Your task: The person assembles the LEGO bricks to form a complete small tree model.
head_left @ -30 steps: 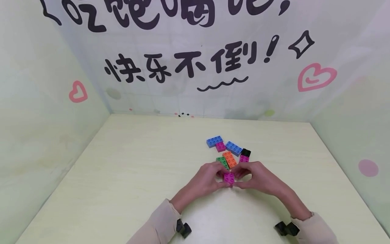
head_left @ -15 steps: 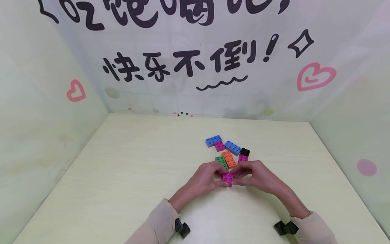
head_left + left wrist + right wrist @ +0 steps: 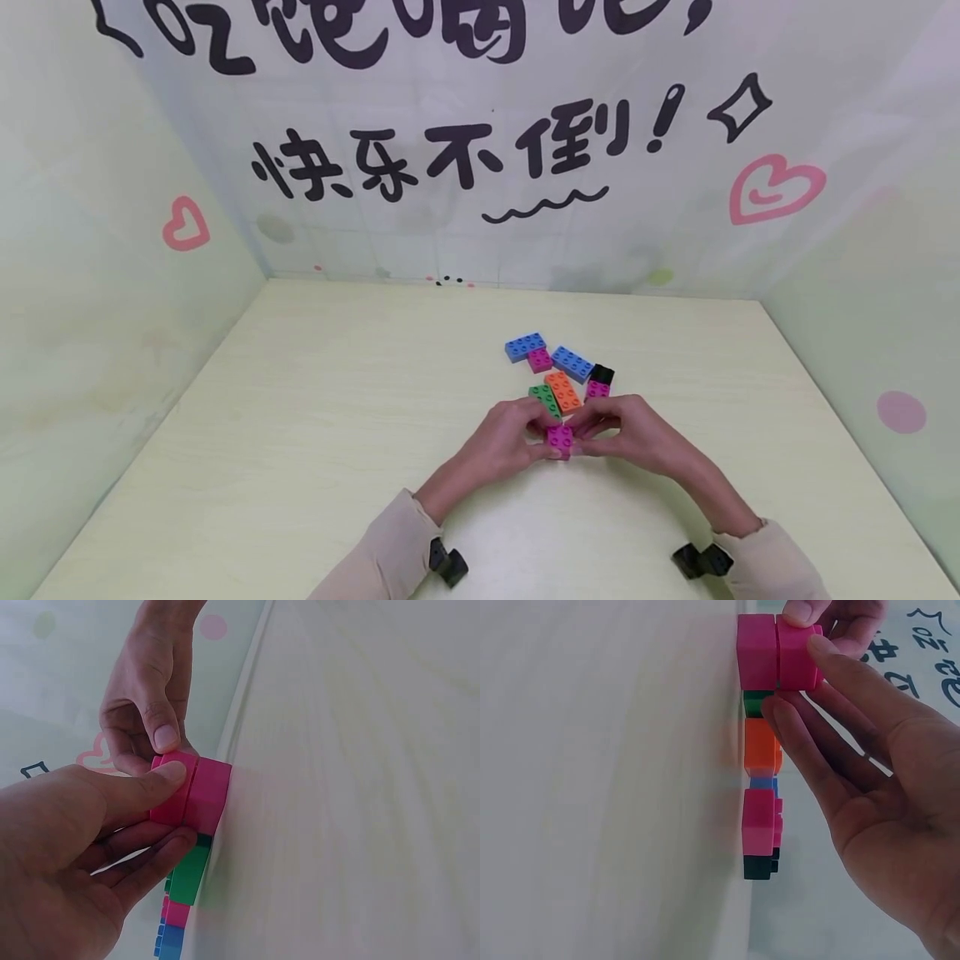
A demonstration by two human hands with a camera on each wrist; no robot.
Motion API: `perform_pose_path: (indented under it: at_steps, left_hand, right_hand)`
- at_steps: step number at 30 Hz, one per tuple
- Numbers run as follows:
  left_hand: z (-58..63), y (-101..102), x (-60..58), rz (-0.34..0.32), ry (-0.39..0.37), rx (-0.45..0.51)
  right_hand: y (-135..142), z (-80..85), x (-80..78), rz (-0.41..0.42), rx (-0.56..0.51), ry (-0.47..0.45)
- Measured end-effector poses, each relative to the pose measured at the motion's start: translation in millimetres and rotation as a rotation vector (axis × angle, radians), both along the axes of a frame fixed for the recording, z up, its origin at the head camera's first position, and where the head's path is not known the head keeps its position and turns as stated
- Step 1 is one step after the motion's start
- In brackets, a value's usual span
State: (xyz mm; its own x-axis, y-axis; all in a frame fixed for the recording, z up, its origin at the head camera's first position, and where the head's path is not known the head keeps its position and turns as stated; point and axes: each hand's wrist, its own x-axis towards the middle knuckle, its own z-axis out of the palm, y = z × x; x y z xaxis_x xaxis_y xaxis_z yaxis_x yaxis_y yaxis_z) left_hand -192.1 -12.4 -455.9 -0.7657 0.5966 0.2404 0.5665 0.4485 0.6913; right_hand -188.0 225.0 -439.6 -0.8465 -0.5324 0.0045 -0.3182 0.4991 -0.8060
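Note:
Two pink toy building bricks stand one on top of the other on the table, the upper brick (image 3: 559, 438) showing its studs in the head view. A thin line separates the upper brick from the lower brick (image 3: 756, 652) in the right wrist view. From the left side, my left hand (image 3: 502, 437) pinches the upper brick between thumb and fingers. On the opposite side my right hand (image 3: 633, 433) holds the same brick, thumb near its top edge. Just behind the fingers lie a green brick (image 3: 544, 398) and an orange brick (image 3: 562, 392).
Farther back lie two blue bricks (image 3: 572, 363) and a small pink brick (image 3: 539, 360). A black brick (image 3: 602, 374) adjoins another pink brick (image 3: 597, 390), partly hidden behind my right hand. Printed walls border the pale table (image 3: 337, 400) at the back and sides.

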Motion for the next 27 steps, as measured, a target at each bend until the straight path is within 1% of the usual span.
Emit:
perform_pose_path:
  at_steps: [7,16,21,27]
  left_hand:
    - [-1.4,0.3,0.6,-0.003,-0.026,0.026]
    - [-5.8,0.2,-2.8,-0.002,-0.044,0.061]
    - [-6.9,0.2,-3.8,0.008,-0.081,0.084]
    - [-7.1,0.4,-3.4,0.025,-0.13,0.087]
  right_hand:
    - [-0.1,-2.0,-0.3,0.004,0.004,0.009]
    - [-0.2,-1.2,-1.2,0.013,-0.011,0.006]
    - [-0.3,-2.9,-1.5,0.015,-0.035,-0.013]
    - [-0.7,-4.2,-2.2,0.013,-0.058,-0.046]
